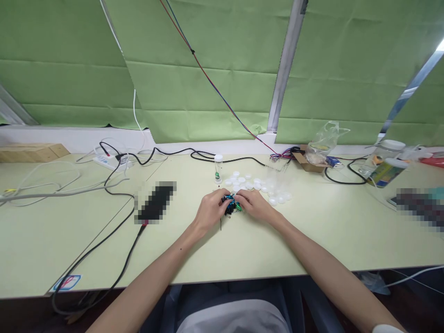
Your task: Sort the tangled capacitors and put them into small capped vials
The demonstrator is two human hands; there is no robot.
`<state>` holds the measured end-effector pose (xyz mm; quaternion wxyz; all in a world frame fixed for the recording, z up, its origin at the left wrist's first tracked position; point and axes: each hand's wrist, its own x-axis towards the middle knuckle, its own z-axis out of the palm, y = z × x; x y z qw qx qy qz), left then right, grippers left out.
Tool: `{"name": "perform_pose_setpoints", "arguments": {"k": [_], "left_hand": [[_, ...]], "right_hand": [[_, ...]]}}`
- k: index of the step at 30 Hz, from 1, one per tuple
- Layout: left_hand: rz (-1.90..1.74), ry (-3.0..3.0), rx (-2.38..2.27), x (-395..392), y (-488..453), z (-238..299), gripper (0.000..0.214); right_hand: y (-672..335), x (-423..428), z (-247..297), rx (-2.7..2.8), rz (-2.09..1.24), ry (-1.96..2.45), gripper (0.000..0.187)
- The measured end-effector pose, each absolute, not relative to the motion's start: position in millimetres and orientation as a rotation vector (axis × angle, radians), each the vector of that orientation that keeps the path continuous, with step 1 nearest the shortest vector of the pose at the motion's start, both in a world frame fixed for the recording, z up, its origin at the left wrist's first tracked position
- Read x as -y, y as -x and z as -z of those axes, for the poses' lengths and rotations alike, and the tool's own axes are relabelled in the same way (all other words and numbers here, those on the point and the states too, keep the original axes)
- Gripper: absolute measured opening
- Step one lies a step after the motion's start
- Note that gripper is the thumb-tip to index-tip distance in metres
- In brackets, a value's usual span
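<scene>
My left hand (210, 211) and my right hand (252, 204) meet over the middle of the pale green table (243, 249). Between their fingertips sits a small blue, black and green part (231, 204); both hands pinch it with curled fingers. A thin dark pin (221, 224) lies on the table just below my left hand. Several white caps (258, 186) are scattered right behind the hands. A small clear vial with a white lid (218, 169) stands upright behind them, with something green inside.
Black cables (118, 185) and a white power strip (107, 162) lie at the back left, a blurred dark object (156, 202) left of my hands. A cardboard box with a plastic bag (314, 159) and jars (385, 166) stand at the back right.
</scene>
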<state>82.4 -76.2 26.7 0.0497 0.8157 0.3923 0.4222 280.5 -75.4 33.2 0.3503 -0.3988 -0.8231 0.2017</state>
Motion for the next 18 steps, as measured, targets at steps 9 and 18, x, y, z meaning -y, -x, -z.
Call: {"name": "perform_pose_setpoints", "arguments": {"k": [9, 18], "left_hand": [[-1.292, -2.493, -1.188, 77.0, -82.9, -29.4, 0.011], [-1.276, -2.506, -1.195, 76.1, -82.1, -26.9, 0.01]], "right_hand": [[-280.9, 79.1, -31.7, 2.08, -0.644, 0.986, 0.023], [-280.9, 75.2, -33.9, 2.151, -0.506, 1.015, 0.036]]}}
